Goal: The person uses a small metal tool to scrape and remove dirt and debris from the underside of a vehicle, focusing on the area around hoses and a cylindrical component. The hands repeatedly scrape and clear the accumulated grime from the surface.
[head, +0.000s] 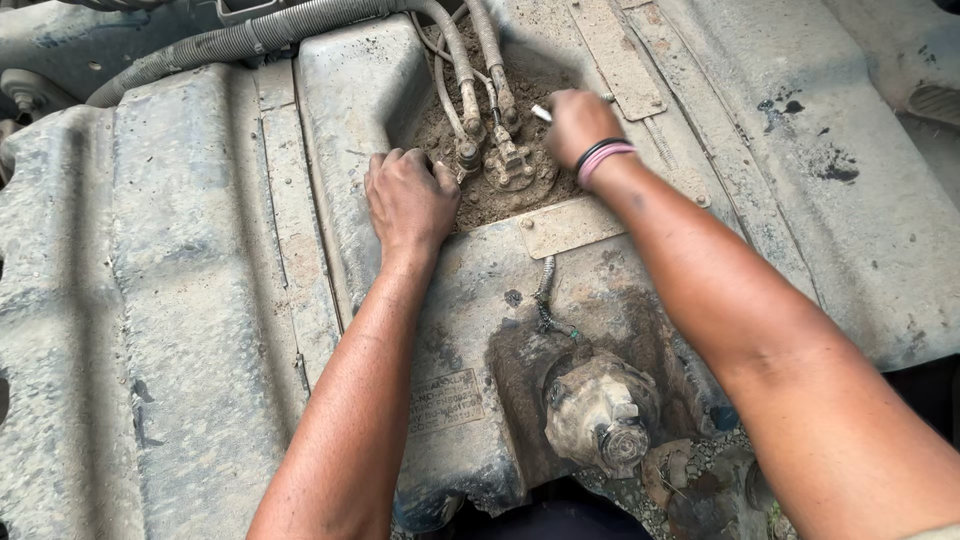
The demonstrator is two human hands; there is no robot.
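Note:
A large dusty grey fuel tank point(200, 300) fills the view. Near its top, a dirt-caked round fitting point(512, 168) carries two hoses point(470, 60) that run up and away. My left hand point(408, 200) lies flat on the tank just left of the fitting, fingers bent at the edge of the dirt. My right hand point(578, 125), with dark and pink bands on the wrist, is closed around a thin metal tool point(541, 113) whose tip shows at the fitting's right side.
A corrugated hose point(240, 40) runs along the top left. A mud-crusted filler neck point(600, 415) sticks out at the tank's near edge, with a wire point(545, 300) above it and gravel below. A metal strap plate point(565, 225) lies under the fitting.

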